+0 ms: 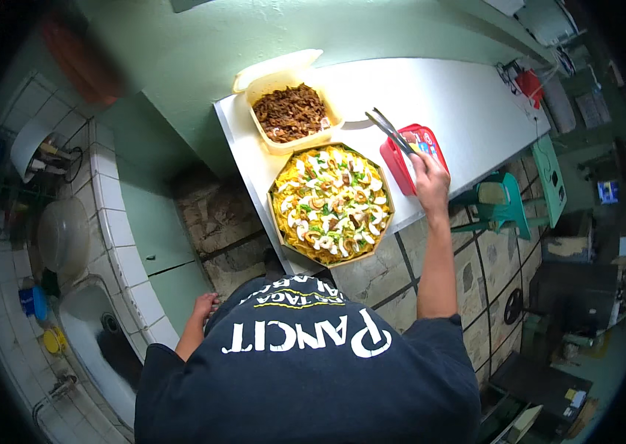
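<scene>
On the white counter [468, 111], at two o'clock from the noodle tray [331, 203], our right hand [430, 177] is closed around metal tongs [391, 132] over a red container [413, 157]. At eleven o'clock sits a cream box of dark meat [291, 111]. Our left hand [203, 305] hangs loosely curled, holding nothing, beside the tiled ledge [117, 229].

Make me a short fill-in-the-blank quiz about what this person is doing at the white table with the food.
1. The right hand holds a pair of metal ____ above the table.
2. The wide tray of noodles is mostly ____ in colour.
3. The cream container behind the tray holds ____ shredded food.
4. The box under the right hand is ____.

Missing words: tongs; yellow; brown; red
</scene>
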Demonstrator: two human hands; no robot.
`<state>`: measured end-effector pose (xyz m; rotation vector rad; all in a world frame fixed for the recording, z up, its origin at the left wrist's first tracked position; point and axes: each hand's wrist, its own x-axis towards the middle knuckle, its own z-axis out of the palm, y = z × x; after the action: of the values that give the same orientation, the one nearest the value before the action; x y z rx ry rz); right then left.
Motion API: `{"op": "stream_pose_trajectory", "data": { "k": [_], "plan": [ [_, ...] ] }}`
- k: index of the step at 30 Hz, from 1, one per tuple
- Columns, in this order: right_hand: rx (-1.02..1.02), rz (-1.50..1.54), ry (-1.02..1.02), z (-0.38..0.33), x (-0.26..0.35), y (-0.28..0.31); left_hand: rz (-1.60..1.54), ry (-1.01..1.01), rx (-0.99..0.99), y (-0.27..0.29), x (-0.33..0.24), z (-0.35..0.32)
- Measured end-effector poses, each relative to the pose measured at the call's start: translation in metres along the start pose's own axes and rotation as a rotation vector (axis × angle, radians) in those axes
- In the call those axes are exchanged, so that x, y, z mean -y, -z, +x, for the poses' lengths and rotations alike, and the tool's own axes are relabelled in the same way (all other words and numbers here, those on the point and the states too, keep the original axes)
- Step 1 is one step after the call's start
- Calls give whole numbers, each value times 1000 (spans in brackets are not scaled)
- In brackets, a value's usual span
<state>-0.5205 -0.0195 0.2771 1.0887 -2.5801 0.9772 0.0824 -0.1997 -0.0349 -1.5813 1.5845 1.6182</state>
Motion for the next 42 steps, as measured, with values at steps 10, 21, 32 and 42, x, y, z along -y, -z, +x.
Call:
{"op": "stream_pose_trajectory", "data": {
  "k": [10,21,32,42],
  "plan": [
    [356,-629,198,99,48,-159,-63,-224,-115,-31,61,-4],
    [327,-544,85,108,37,-165,274,-396,-142,-37,82,7],
    [178,153,-100,19,2,-10,-156,-151,-88,-18,45,14],
    [251,374,-400,-150,-31,55,-36,36,24,13,-8,26]
  ]
}}
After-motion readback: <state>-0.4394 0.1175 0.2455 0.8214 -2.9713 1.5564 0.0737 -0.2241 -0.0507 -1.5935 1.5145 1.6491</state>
